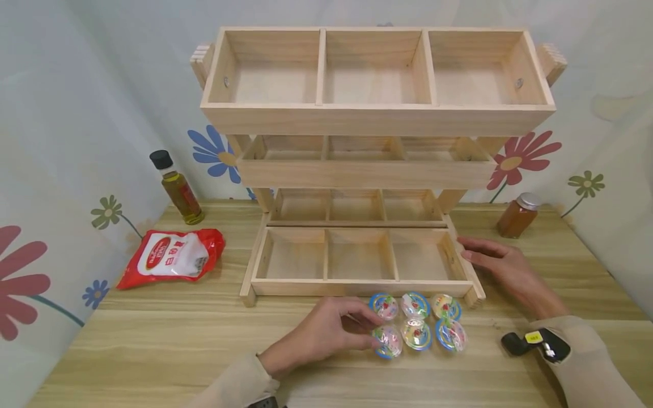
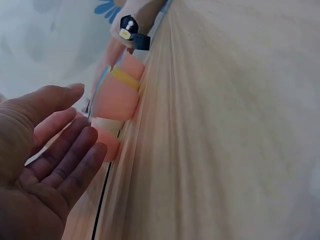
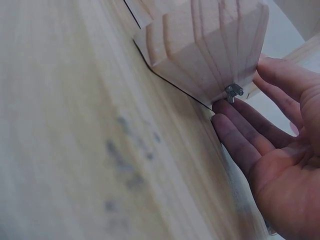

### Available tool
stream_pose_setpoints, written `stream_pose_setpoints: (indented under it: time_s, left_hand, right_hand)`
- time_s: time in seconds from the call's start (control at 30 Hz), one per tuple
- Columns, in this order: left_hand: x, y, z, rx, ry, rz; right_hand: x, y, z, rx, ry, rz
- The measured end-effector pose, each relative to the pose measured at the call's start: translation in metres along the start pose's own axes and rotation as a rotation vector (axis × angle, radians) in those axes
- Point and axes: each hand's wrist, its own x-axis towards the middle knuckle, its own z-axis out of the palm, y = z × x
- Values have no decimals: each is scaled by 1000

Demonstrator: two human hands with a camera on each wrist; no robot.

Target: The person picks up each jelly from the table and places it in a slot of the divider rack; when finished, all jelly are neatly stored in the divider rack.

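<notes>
Several small round jelly cups with shiny printed film lids stand in two rows at the front of a wooden tiered rack [image 1: 362, 289]. My left hand [image 1: 334, 328] is at the left end of the rows, its fingertips right at the pink-lidded cup [image 1: 389, 341]. In the left wrist view its fingers are loosely bent beside the pinkish cup [image 2: 116, 97], the palm holding nothing. My right hand [image 1: 505, 269] rests its fingertips against the rack's right side rail. The right wrist view shows these fingers nearly straight along the wood [image 3: 200, 50], close to a small metal bolt [image 3: 233, 92].
An oil bottle [image 1: 181, 192] with a black cap and a red and white bag [image 1: 173, 256] are on the left of the table [image 1: 168, 334]. At the right rear is a silver-lidded jar [image 1: 517, 216] of reddish-brown contents. The rack's upper trays overhang the lower ones.
</notes>
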Motion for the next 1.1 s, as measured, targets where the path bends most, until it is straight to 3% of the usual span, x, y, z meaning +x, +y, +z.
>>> stream_pose_setpoints:
  time_s: [0.3,0.73,1.1]
  left_hand:
    - [0,1,8,62,-48,65]
    - [-3,3,15,-1,-69,-33]
    - [-5,0,17,-35,-51,-50]
  right_hand:
    - [-1,0,1,11,-5,12]
    - [0,2,0,9,-3,5]
    - [0,2,0,12,-11,11]
